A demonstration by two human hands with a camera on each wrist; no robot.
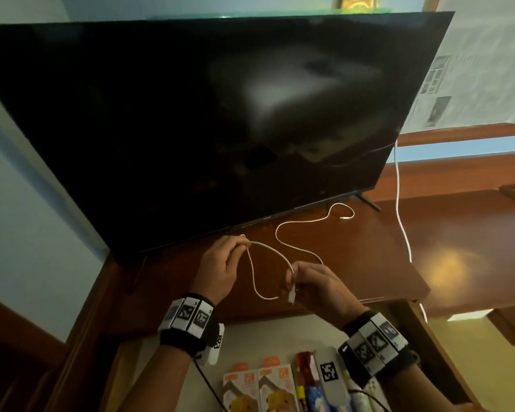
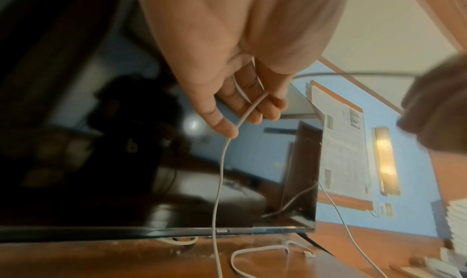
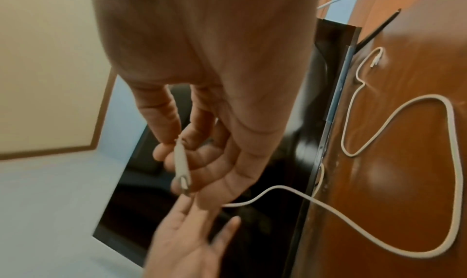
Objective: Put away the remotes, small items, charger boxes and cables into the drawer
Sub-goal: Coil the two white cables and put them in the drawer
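Note:
A white cable (image 1: 283, 230) lies in loose curves on the wooden cabinet top (image 1: 369, 248), its far plug (image 1: 344, 217) close to the TV's foot. My left hand (image 1: 243, 242) pinches the cable in front of the TV's lower edge; the left wrist view shows the cable (image 2: 222, 162) running out between the fingertips (image 2: 227, 130) of that hand (image 2: 250, 110). My right hand (image 1: 290, 281) pinches the near plug end (image 3: 182, 166) of the cable between thumb and fingers (image 3: 161, 154). A slack loop (image 1: 259, 286) hangs between the two hands, above the open drawer (image 1: 265, 337).
A large dark TV (image 1: 191, 114) stands at the back of the cabinet. A second white cable (image 1: 399, 203) hangs from its right side down over the front edge. The drawer holds two orange charger boxes (image 1: 241, 388), a red and blue packet (image 1: 306, 379) and white remotes (image 1: 330, 373).

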